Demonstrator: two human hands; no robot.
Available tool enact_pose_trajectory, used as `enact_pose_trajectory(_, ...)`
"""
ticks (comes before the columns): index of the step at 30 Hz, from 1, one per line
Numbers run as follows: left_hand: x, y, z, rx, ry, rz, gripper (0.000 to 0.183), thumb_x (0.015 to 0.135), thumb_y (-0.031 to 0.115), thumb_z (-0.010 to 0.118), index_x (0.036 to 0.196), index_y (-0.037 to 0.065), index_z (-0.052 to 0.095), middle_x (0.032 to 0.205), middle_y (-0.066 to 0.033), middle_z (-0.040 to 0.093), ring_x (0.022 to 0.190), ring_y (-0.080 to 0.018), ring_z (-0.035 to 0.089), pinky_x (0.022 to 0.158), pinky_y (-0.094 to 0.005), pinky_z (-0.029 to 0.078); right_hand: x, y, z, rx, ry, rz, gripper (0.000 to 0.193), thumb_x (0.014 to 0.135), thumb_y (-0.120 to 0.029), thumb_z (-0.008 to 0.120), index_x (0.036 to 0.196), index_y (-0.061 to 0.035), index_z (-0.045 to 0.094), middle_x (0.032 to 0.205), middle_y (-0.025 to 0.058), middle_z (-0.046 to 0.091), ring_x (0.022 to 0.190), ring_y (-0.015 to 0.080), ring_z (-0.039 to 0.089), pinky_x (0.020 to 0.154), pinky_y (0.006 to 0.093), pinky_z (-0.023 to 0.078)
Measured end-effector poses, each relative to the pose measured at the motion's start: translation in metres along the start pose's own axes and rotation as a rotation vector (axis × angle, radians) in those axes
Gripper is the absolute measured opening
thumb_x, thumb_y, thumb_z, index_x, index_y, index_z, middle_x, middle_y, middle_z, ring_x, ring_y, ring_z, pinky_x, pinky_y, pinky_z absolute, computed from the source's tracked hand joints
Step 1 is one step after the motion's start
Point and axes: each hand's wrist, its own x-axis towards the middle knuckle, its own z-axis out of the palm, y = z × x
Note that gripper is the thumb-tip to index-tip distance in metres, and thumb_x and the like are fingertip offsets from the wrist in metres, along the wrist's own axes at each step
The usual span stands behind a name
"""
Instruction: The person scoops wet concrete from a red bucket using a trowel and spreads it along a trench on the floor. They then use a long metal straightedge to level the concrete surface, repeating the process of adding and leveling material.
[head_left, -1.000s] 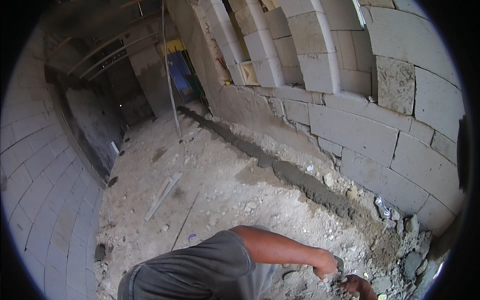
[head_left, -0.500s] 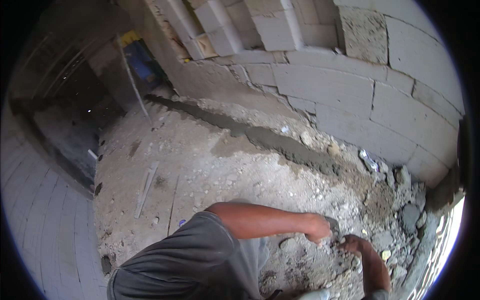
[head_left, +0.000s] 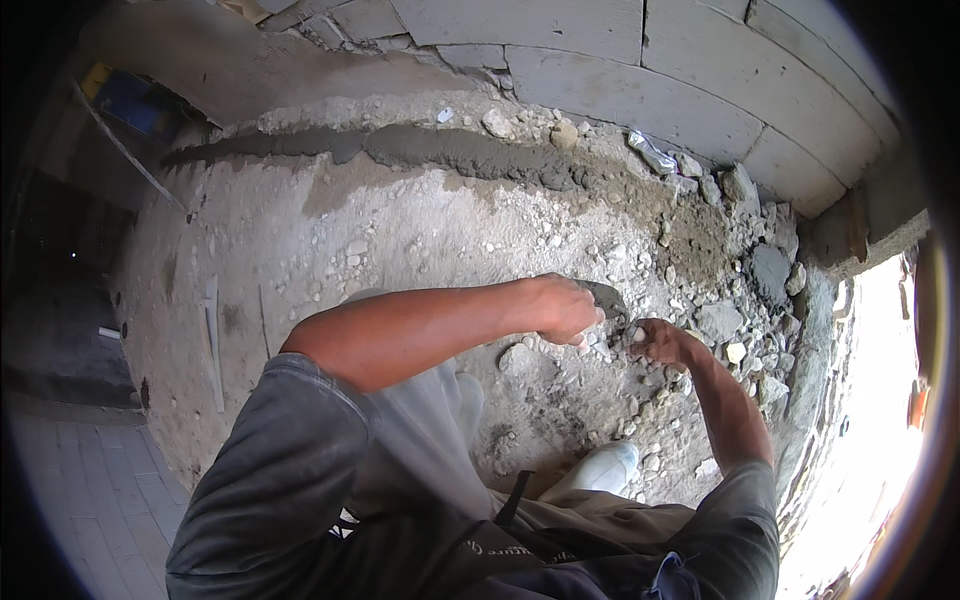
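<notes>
My left hand is closed, its forearm reaching across from the left. A dark grey, flat-looking piece juts out beyond its knuckles; its kind is not clear. Just to the right, my right hand curls low over the rubble, with a small pale stone at its fingertips. The two hands are close together but apart. Around them lie loose stones and pale grit, including a larger flat stone below my left hand.
A strip of wet grey mortar runs along the foot of the block wall. Broken rubble piles up at the right, with a crumpled silvery wrapper by the wall. A thin strip lies at left. My light-coloured boot stands below.
The view has tilted down and turned, so the mortar strip and wall appear higher and more of my body shows. Both hands remain close together over the rubble.
</notes>
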Motion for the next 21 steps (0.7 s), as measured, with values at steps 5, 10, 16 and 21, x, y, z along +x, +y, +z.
enact_pose_trajectory(5,0.000,0.001,-0.004,-0.001,0.023,0.019,0.043,0.088,0.038,0.060,0.115,0.004,0.057,0.112,-0.0206,0.058,0.103,-0.0376,0.060,0.086,-0.0477,0.049,0.025,0.046,0.006,0.213,-0.043,-0.040,0.065,0.082,-0.031,0.070,0.131,0.0032,0.043,0.116,0.0178,0.061,0.102,0.0250,0.058,0.086,0.0332,0.048)
enact_pose_trajectory(10,-0.002,-0.001,-0.003,-0.012,0.015,-0.002,0.043,0.088,0.037,0.060,0.115,0.004,0.058,0.112,-0.0205,0.059,0.103,-0.0368,0.060,0.087,-0.0473,0.049,0.037,0.040,0.008,-0.077,-0.102,-0.078,0.069,0.084,-0.036,0.067,0.135,0.0022,0.039,0.122,0.0195,0.057,0.109,0.0281,0.056,0.094,0.0350,0.045)
enact_pose_trajectory(16,-0.005,-0.013,-0.019,-0.038,-0.034,-0.032,0.048,0.090,0.038,0.057,0.124,0.005,0.053,0.116,-0.0215,0.058,0.107,-0.0369,0.058,0.088,-0.0470,0.049,0.039,0.073,0.005,0.679,-0.150,-0.183,0.054,0.081,-0.027,0.073,0.120,0.0030,0.050,0.099,0.0120,0.064,0.093,0.0208,0.059,0.082,0.0325,0.048)
enact_pose_trajectory(21,-0.024,-0.086,-0.055,-0.155,-0.027,-0.273,0.060,0.092,0.043,0.052,0.134,0.002,0.044,0.128,-0.0228,0.053,0.117,-0.0339,0.054,0.097,-0.0441,0.044,0.011,-0.007,-0.015,-0.078,-0.111,0.053,0.066,0.082,-0.027,0.071,0.129,0.0084,0.041,0.102,0.0178,0.065,0.092,0.0203,0.060,0.078,0.0334,0.050)
